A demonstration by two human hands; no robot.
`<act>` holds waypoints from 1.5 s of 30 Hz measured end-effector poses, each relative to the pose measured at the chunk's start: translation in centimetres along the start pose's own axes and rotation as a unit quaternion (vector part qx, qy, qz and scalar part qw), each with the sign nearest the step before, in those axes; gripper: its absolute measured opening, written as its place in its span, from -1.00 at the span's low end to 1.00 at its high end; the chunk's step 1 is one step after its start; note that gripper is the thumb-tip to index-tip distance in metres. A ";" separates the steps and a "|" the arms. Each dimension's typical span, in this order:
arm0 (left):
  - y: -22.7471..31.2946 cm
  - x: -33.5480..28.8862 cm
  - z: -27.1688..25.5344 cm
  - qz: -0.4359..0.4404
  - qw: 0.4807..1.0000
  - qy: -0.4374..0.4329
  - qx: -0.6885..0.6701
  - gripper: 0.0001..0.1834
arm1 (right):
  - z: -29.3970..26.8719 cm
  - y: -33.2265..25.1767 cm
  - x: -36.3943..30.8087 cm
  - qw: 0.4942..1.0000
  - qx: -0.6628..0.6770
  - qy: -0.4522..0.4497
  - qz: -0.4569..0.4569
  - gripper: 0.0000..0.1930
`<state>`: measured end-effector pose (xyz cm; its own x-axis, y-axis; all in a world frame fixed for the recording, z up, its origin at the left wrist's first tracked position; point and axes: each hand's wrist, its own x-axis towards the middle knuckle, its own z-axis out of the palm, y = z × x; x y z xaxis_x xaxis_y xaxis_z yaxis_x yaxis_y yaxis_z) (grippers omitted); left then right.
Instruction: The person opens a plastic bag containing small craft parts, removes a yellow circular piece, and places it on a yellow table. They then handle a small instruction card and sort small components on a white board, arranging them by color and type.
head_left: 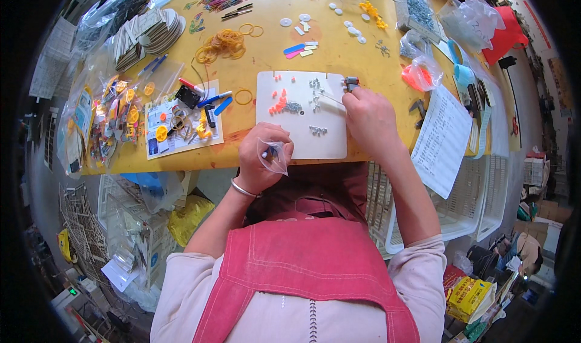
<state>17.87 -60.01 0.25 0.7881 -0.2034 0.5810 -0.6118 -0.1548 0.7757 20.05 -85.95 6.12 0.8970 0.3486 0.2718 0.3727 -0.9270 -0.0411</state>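
Note:
My left hand (257, 156) is closed round a small clear plastic bag (275, 159) with a dark and bluish item inside that I cannot make out. In my right hand (372, 124) I grip thin tweezers (331, 98), whose tips point at small silvery metal pieces (315, 104) on a white board (275, 143). More silvery pieces (318, 130) lie lower on the board. On its left half are orange-pink bits (278, 105) beside a heap of grey metal parts (293, 107). A red-and-dark cylindrical object (351, 82) sits at the board's upper right corner, close to my right fingers.
A paper sheet with pens and small parts (181, 131) lies left of the board, beside a bag of colourful pieces (115, 119). Rubber bands (224, 45) lie behind. Coloured strips (295, 51), a screw box (417, 10) and a printed sheet (445, 137) are about. White crates (460, 204) stand below right.

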 end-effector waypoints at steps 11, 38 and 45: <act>-0.2 -0.1 0.0 0.002 1.000 -0.002 0.000 -0.81 | 0.5 0.2 -0.2 1.000 -0.005 -0.010 -0.010 -0.93; 0.0 -0.1 -0.1 0.001 1.000 -0.007 0.007 -0.82 | 0.8 -0.3 0.6 0.999 0.007 -0.022 -0.038 -0.94; 0.1 0.0 0.0 -0.002 1.000 -0.006 -0.004 -0.82 | 0.2 -0.1 0.2 0.998 0.003 -0.036 -0.051 -0.94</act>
<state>17.85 -60.04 0.35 0.7893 -0.2148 0.5752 -0.6085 -0.1486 0.7795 20.28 -85.77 5.94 0.8694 0.4495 0.2051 0.4634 -0.8859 -0.0229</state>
